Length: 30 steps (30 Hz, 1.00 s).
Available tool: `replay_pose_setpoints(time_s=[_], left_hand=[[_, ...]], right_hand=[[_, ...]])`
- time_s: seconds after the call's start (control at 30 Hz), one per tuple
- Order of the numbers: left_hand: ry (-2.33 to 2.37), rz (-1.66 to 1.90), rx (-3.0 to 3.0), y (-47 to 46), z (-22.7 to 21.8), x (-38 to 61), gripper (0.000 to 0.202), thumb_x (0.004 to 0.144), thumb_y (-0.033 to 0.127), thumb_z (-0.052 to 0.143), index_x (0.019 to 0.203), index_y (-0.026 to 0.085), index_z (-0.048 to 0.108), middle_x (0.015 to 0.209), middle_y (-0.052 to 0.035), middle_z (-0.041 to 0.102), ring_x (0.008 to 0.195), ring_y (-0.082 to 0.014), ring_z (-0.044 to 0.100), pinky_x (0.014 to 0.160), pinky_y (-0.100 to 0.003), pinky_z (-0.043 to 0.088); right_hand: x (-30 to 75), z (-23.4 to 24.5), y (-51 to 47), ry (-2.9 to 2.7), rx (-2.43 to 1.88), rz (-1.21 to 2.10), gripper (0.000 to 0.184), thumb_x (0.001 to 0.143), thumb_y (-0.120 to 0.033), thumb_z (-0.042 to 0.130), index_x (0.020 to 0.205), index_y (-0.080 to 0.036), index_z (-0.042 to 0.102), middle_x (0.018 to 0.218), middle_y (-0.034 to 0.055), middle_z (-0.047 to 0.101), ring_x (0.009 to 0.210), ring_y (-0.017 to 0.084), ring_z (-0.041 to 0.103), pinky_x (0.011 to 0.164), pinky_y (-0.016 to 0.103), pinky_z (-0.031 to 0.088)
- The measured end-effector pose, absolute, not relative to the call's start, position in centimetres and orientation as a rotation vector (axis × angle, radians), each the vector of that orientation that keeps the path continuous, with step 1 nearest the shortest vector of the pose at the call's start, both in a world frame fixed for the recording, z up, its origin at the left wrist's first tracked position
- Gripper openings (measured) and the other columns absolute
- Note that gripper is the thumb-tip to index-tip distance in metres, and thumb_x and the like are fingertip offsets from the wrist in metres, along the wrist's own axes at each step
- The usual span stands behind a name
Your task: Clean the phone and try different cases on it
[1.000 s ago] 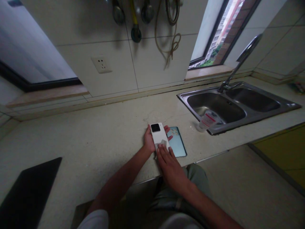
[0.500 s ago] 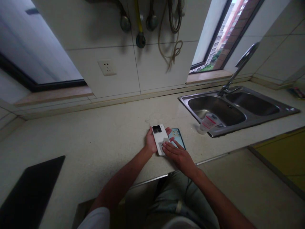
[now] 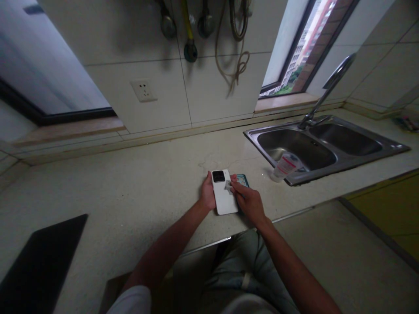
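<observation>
A white phone [image 3: 225, 201], its back with a black camera block facing up, lies in my left hand [image 3: 207, 192], which is closed round it from the left and beneath. My right hand [image 3: 250, 201] pinches a small grey square piece [image 3: 228, 185] against the right side of the phone's back. Whether that piece is a cloth or a wipe I cannot tell. Partly hidden behind my right hand, a blue phone case [image 3: 242, 180] with camera cut-outs lies on the counter.
The pale counter [image 3: 157, 183] runs along a tiled wall with a socket [image 3: 144, 90]. On the right, a clear plastic cup [image 3: 285, 166] lies tilted at the rim of a double steel sink [image 3: 356, 161] with a tall faucet [image 3: 330, 89]. A black panel [image 3: 42, 257] is at the left.
My right hand has gone from lying with outstretched fingers on the phone's lower back to pinching the grey piece, which has moved up and right. My left hand still holds the phone.
</observation>
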<state>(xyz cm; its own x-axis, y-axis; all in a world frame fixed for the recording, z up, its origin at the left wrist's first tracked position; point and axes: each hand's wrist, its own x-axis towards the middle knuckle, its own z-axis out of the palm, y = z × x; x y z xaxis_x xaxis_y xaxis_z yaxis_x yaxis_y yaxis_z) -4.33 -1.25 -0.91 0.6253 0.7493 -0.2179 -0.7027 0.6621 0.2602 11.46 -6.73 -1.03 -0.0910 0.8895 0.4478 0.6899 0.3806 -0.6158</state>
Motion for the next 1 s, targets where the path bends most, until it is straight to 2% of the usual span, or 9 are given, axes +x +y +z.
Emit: replay_pose_setpoints(time_s=[0.13, 0.27, 0.37, 0.47, 0.53, 0.6, 0.77, 0.87, 1.0], left_hand=[[0.346, 0.735, 0.17, -1.5, -0.8, -4.5, 0.078, 0.092, 0.07, 0.03, 0.128, 0.009, 0.061, 0.114, -0.0191, 0.07, 0.111, -0.0355, 0.064, 0.101, -0.051, 0.043], [0.35, 0.694, 0.173, -1.9, -0.4, -4.5, 0.081, 0.091, 0.074, 0.028, 0.128, 0.01, 0.061, 0.112, -0.0183, 0.071, 0.109, -0.0353, 0.065, 0.1, -0.052, 0.043], [0.304, 0.677, 0.191, -2.2, 0.0, -4.3, 0.081, 0.091, 0.075, 0.028, 0.125, 0.01, 0.063, 0.109, -0.0184, 0.071, 0.109, -0.0351, 0.065, 0.099, -0.053, 0.044], [0.344, 0.661, 0.182, -2.2, -0.3, -4.1, 0.074, 0.091, 0.073, 0.032, 0.11, 0.012, 0.07, 0.097, -0.0164, 0.074, 0.107, -0.0345, 0.066, 0.099, -0.05, 0.045], [0.426, 0.711, 0.151, -2.0, -0.9, -3.9, 0.062, 0.094, 0.065, 0.037, 0.097, 0.014, 0.072, 0.087, -0.0134, 0.074, 0.104, -0.0328, 0.067, 0.098, -0.046, 0.046], [0.479, 0.787, 0.119, -1.8, -1.5, -3.8, 0.051, 0.095, 0.055, 0.041, 0.091, 0.015, 0.072, 0.086, -0.0115, 0.074, 0.104, -0.0313, 0.068, 0.099, -0.044, 0.046], [0.534, 0.819, 0.075, -1.5, -1.7, -3.6, 0.054, 0.095, 0.051, 0.037, 0.11, 0.012, 0.071, 0.101, -0.0127, 0.074, 0.107, -0.0314, 0.066, 0.1, -0.044, 0.045], [0.528, 0.837, 0.048, -1.5, -1.3, -3.5, 0.056, 0.097, 0.052, 0.032, 0.11, 0.014, 0.071, 0.1, -0.012, 0.074, 0.106, -0.0308, 0.066, 0.1, -0.044, 0.045], [0.437, 0.781, 0.117, -1.8, -0.8, -3.9, 0.071, 0.093, 0.071, 0.029, 0.106, 0.015, 0.071, 0.098, -0.0129, 0.074, 0.109, -0.0333, 0.065, 0.099, -0.046, 0.045]], right_hand=[[11.3, 0.1, -4.9, -1.674, -1.413, 0.313, 0.03, 0.097, -0.032, 0.053, 0.117, -0.02, 0.072, 0.121, 0.0088, 0.07, 0.111, 0.026, 0.069, 0.098, 0.044, 0.055], [12.2, 1.9, -2.8, -1.575, -1.476, 0.242, 0.037, 0.1, -0.037, 0.05, 0.118, -0.013, 0.071, 0.118, 0.016, 0.071, 0.106, 0.029, 0.07, 0.095, 0.044, 0.056], [12.1, 2.7, -1.7, -1.603, -1.457, 0.22, 0.035, 0.1, -0.036, 0.048, 0.119, -0.018, 0.071, 0.118, 0.0128, 0.072, 0.103, 0.028, 0.071, 0.092, 0.044, 0.058], [10.7, 3.0, -1.2, -1.755, -1.39, 0.236, 0.031, 0.099, -0.035, 0.051, 0.115, -0.021, 0.073, 0.114, 0.0082, 0.074, 0.102, 0.026, 0.072, 0.09, 0.041, 0.058], [9.3, 3.1, -1.2, -1.924, -1.344, 0.236, 0.029, 0.097, -0.029, 0.052, 0.114, -0.021, 0.074, 0.112, 0.0069, 0.075, 0.101, 0.025, 0.072, 0.09, 0.039, 0.057], [8.0, 3.3, -1.5, -2.072, -1.315, 0.189, 0.029, 0.095, -0.022, 0.052, 0.114, -0.021, 0.073, 0.113, 0.0075, 0.075, 0.101, 0.025, 0.071, 0.091, 0.039, 0.055], [6.8, 3.9, -2.1, -2.209, -1.219, 0.133, 0.032, 0.094, -0.014, 0.051, 0.117, -0.022, 0.071, 0.119, 0.0066, 0.072, 0.11, 0.022, 0.067, 0.105, 0.042, 0.044], [7.5, 3.6, -2.0, -2.228, -1.164, 0.154, 0.034, 0.095, -0.013, 0.05, 0.121, -0.023, 0.069, 0.126, 0.0048, 0.069, 0.118, 0.02, 0.063, 0.111, 0.045, 0.038], [9.1, 3.0, -1.2, -2.157, -1.185, 0.155, 0.029, 0.097, -0.021, 0.052, 0.12, -0.022, 0.07, 0.125, 0.0062, 0.07, 0.121, 0.022, 0.063, 0.11, 0.047, 0.04]])
